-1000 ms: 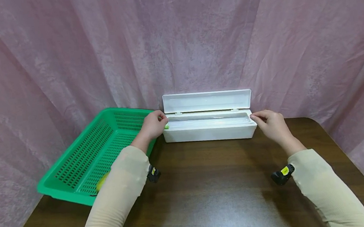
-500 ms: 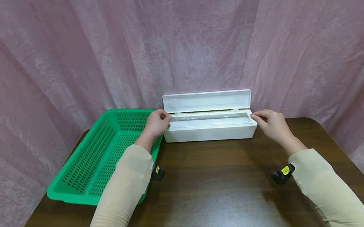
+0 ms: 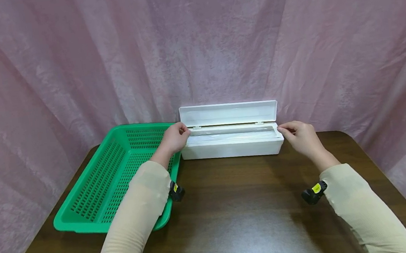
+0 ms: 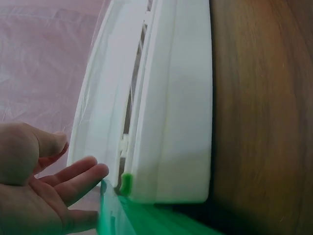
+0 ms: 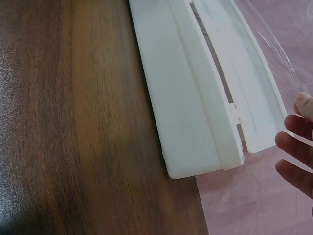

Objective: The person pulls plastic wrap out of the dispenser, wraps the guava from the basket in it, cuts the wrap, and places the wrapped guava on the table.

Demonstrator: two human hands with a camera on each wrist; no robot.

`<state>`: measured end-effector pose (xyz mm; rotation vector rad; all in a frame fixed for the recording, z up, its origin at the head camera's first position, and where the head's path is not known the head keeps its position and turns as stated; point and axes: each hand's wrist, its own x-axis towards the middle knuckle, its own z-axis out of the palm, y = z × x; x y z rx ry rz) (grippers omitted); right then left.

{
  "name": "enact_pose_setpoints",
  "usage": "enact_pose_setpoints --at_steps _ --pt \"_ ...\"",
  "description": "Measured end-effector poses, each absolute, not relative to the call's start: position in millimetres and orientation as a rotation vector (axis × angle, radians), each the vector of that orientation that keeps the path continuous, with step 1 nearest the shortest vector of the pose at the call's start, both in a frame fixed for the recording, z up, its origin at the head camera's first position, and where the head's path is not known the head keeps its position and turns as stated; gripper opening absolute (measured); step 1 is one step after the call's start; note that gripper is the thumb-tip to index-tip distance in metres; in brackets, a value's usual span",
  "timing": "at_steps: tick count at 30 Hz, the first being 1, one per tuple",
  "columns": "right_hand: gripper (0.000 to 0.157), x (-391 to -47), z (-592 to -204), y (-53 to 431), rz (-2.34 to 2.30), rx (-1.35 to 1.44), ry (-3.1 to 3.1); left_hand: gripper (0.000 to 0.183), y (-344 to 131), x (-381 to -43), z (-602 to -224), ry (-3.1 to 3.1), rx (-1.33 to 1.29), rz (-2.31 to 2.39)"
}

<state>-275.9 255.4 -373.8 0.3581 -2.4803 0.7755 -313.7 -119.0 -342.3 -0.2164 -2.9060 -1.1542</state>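
Note:
A long white cling film dispenser box (image 3: pixel 231 150) stands at the table's back with its hinged lid (image 3: pixel 228 114) raised. Clear cling film (image 5: pixel 279 48) stretches above it. My left hand (image 3: pixel 174 138), at the box's left end, pinches one corner of the film between thumb and index finger; in the left wrist view its other fingers are spread. At the opposite end, my right hand (image 3: pixel 301 137) pinches the other corner. The right wrist view shows the film gathered at thumb and forefinger. A small green piece (image 4: pixel 126 184) sits on the box's left end.
A green plastic basket (image 3: pixel 62 225) with slotted walls lies left of the box, partly under my left forearm. The brown wooden table (image 3: pixel 237 205) extends in front. A pink curtain (image 3: pixel 216 38) hangs close behind the box.
The green basket has shifted right and nearer, against my left arm. My left hand has moved slightly right. The yellow thing seen in the basket earlier is out of sight. The right hand is nearly still.

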Motion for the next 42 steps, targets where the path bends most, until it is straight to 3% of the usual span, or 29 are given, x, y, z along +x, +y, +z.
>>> enact_pose_setpoints --at_steps 42 --pt "0.016 -273.4 -348.6 256.8 0.767 0.349 -2.458 0.015 -129.1 -305.5 -323.7 -2.807 -0.203 -1.107"
